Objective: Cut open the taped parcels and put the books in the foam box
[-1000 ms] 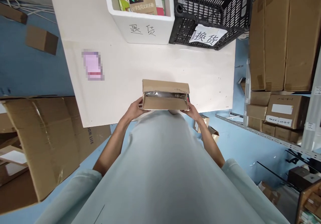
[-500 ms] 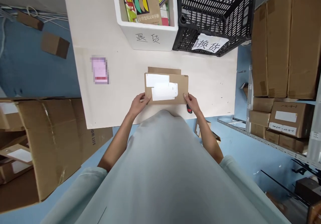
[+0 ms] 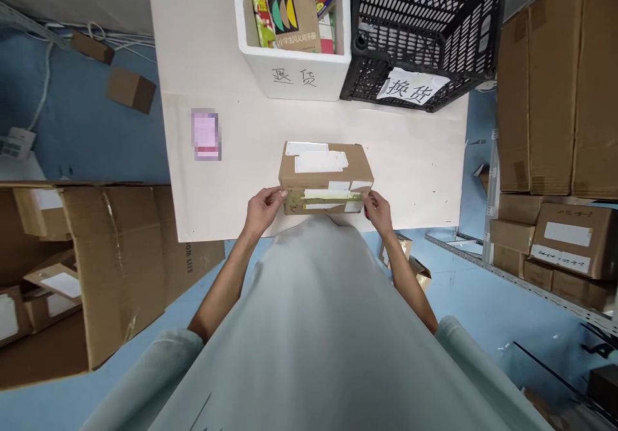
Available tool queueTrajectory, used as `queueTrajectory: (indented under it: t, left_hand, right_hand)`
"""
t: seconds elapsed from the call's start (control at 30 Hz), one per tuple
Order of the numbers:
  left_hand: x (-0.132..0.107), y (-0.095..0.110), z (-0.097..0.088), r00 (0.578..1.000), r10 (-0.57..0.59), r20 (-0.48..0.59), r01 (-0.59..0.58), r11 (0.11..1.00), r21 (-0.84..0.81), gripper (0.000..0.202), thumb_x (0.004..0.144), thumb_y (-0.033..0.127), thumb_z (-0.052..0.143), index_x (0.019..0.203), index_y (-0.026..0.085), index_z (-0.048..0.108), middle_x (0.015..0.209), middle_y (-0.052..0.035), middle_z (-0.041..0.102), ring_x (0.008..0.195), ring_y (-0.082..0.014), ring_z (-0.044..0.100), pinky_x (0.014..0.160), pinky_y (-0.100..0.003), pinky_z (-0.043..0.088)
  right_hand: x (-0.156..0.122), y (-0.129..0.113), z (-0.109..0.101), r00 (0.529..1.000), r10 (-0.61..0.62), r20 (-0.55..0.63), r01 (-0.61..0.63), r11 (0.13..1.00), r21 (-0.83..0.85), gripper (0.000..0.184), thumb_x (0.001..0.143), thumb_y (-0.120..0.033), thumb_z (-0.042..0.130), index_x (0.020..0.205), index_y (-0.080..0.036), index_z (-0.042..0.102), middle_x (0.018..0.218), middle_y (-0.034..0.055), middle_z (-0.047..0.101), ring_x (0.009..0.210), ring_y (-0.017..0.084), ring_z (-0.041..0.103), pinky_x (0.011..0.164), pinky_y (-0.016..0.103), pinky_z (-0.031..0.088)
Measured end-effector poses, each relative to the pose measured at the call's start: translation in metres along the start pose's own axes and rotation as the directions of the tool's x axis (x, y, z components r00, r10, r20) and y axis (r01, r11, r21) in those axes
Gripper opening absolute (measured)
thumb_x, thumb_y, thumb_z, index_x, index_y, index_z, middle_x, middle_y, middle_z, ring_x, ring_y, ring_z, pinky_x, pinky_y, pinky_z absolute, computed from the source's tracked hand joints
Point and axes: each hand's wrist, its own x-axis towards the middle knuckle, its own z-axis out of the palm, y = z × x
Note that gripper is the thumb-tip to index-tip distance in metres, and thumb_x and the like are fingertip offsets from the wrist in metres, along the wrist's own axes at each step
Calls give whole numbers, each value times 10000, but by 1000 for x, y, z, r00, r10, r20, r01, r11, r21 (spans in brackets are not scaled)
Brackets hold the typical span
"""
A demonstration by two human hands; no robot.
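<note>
A brown cardboard box (image 3: 360, 161) rests at the near edge of the white table, with white labels on its top and tape and writing on the side facing me. My left hand (image 3: 264, 209) pinches its near left corner between thumb and fingers. At the near right corner, my right hand (image 3: 379, 212) grips the box in the same way. A small red and black object (image 3: 366, 213) shows beside the right fingers, mostly hidden; whether it is held or just lies there I cannot tell.
Behind the box stand a white foam bin (image 3: 299, 77) with books (image 3: 294, 22) and a black plastic crate (image 3: 425, 51) with a paper sign. A blurred pink item (image 3: 206, 135) lies left on the table (image 3: 193, 193). An open carton (image 3: 125, 264) and shelved boxes (image 3: 562, 238) flank me.
The box has tipped: its labelled face now looks upward and the taped side has come into view. Both hands have stayed at its corners. The view has shifted slightly.
</note>
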Motion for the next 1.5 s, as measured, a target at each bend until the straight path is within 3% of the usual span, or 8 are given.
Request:
queueTrajectory:
  t: [0.1, 0.33, 0.4, 0.57, 0.7, 0.9, 1.07, 1.5]
  left_hand:
    - [15, 7, -1, 1000, -4, -29, 5, 1000, 30, 738, 839, 831, 823, 1195, 185, 862, 1109, -144, 865, 1035, -333, 819, 1023, -508, 660]
    - [52, 20, 14, 988, 93, -124, -76, 988, 133, 462, 971, 562, 799, 1234, 186, 858, 1219, -143, 820, 1046, -291, 789, 1037, -450, 642]
    - [55, 22, 18, 983, 119, -136, -103, 987, 123, 419, 999, 518, 781, 1257, 195, 848, 1295, -149, 804, 1132, -291, 781, 1079, -440, 631]
    - [56, 21, 20, 990, 107, -90, -105, 994, 24, 437, 1007, 507, 776, 1285, 177, 836, 1373, -163, 815, 1173, -308, 797, 1074, -444, 639]
    - [51, 19, 19, 991, 108, -74, -111, 993, -44, 498, 996, 530, 775, 1326, 160, 827, 1400, -176, 814, 1184, -323, 814, 1076, -454, 649]
    - [45, 21, 18, 992, 125, -36, -128, 987, -98, 527, 1026, 530, 764, 1421, 182, 780, 1468, -156, 786, 1266, -317, 797, 1121, -449, 642]
    - [39, 28, 19, 992, 122, -41, -128, 977, -169, 482, 1032, 477, 763, 1406, 175, 797, 1478, -146, 791, 1264, -322, 807, 1142, -471, 648]
    - [6, 13, -11, 998, 57, 20, -51, 975, -216, 390, 971, 342, 815, 1328, 189, 848, 1391, -123, 839, 1262, -328, 823, 1125, -480, 680]
  right_hand:
    - [14, -17, -3, 986, -44, -160, 37, 998, -46, 675, 988, -863, 597, 1091, -227, 797, 1114, 140, 852, 1078, 318, 807, 1016, 447, 650]
    - [73, -22, -7, 982, -146, -118, 117, 969, -218, 786, 1097, -863, 350, 1074, -215, 796, 1100, 145, 847, 1049, 306, 787, 992, 431, 610]
    - [80, -6, -11, 989, -70, -132, 29, 956, -293, 720, 1130, -795, 340, 1085, -219, 770, 1111, 149, 829, 1081, 312, 778, 1013, 444, 598]
    - [63, 42, -3, 944, 242, -225, -320, 836, -446, 448, 887, -545, 856, 1144, -209, 711, 1197, 198, 779, 1188, 372, 740, 1058, 506, 587]
    - [43, 56, 7, 942, 259, -214, -328, 844, -424, 293, 897, -435, 788, 1071, -220, 689, 1102, 168, 788, 1113, 359, 758, 1053, 511, 595]
    - [47, 26, 2, 964, 151, -218, -204, 948, -245, 434, 1091, -601, 417, 1166, -243, 651, 1026, 92, 779, 958, 261, 777, 899, 406, 663]
    - [49, -12, 1, 978, -36, -206, 20, 997, -78, 576, 1072, -789, 426, 1182, -266, 641, 928, 28, 696, 806, 198, 694, 730, 325, 643]
    - [-12, -42, 11, 970, 100, -221, -146, 969, -201, 490, 1096, -682, 485, 1185, -219, 617, 934, 24, 737, 699, 159, 686, 633, 265, 585]
